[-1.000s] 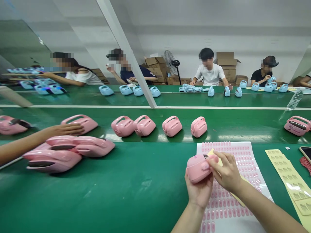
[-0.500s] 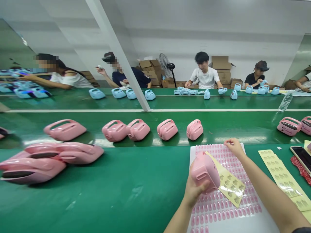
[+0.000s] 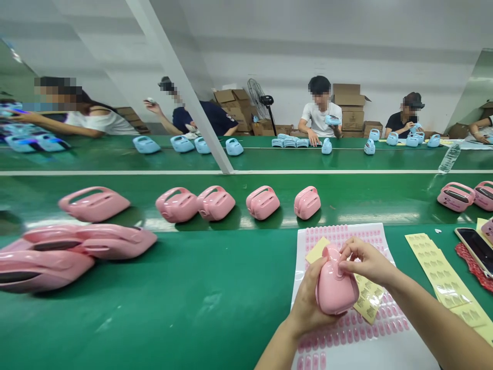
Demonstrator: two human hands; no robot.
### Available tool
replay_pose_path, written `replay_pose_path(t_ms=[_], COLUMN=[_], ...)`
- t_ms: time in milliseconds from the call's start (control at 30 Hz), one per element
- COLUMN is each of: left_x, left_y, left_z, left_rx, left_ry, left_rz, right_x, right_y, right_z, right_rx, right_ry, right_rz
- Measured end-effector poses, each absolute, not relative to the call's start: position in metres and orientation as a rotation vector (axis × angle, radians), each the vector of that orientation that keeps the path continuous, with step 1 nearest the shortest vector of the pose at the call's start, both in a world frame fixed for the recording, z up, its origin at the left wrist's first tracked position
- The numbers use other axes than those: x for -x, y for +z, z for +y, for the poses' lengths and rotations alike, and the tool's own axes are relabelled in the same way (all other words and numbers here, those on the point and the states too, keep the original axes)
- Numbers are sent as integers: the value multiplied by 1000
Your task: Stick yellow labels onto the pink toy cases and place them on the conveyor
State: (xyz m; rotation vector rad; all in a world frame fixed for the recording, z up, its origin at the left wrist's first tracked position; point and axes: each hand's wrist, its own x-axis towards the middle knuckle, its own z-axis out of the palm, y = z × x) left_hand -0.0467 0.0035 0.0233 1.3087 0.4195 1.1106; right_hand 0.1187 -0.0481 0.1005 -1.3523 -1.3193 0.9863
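My left hand [image 3: 308, 300] grips a pink plastic case [image 3: 336, 285] from the left and underneath, holding it above a white sheet of small pink stickers [image 3: 362, 329]. My right hand [image 3: 365, 262] is pinched at the top of the case, fingertips pressed together against it; whatever they hold is too small to make out. A yellow sticker backing sheet [image 3: 367, 298] lies under the case on the white sheet.
Several pink cases [image 3: 215, 203] stand in a row on the green belt [image 3: 192, 288], with more piled at the left [image 3: 77, 246]. Yellow sheets [image 3: 442, 272] and a phone [image 3: 475, 246] lie at right. Other people sit across with blue cases [image 3: 183, 144].
My right hand came back from the far edge of the sticker sheet to the top of the case. My left hand turned the case more upright.
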Motion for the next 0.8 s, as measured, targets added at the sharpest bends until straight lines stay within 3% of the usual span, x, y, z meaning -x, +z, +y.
replay_pose_path(t_ms=[167, 467, 633, 800], left_x=[49, 48, 47, 48], left_y=[20, 22, 14, 7], left_z=[5, 3, 3, 7], left_rx=[-1572, -1432, -1789, -2174], left_ry=[1142, 1116, 1205, 1220], left_rz=[404, 465, 365, 348], right_x=[-120, -117, -114, -111], right_y=[99, 98, 96, 88], right_z=[-51, -58, -61, -67], right_rx=[1370, 1404, 1424, 1394], right_ry=[906, 835, 735, 324], right_rz=[-1408, -1460, -1481, -1653])
